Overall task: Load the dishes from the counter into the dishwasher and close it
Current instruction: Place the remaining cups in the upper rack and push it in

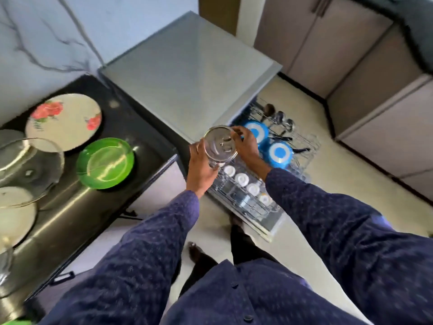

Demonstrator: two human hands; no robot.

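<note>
1. Dark counter [77, 207] on my left holds a floral plate [63, 121], a green plate [105, 163] and glass lids [30, 165], none loaded yet.
2. Both hands grip a steel pot [220, 146], left hand [201, 170] underneath, right hand [246, 146] pinching its rim, above the open rack [246, 202].
3. Blue pans [280, 153] and white cups [241, 178] sit racked already; I'd say we're midway, door unclosed.

We see the whole view smeared with blur. Our left hand [199, 171] and right hand [246, 146] cover the sides of the glass jar [220, 145]. The left edge cuts the glass lids [25, 170] on the tabletop [77, 207].
</note>
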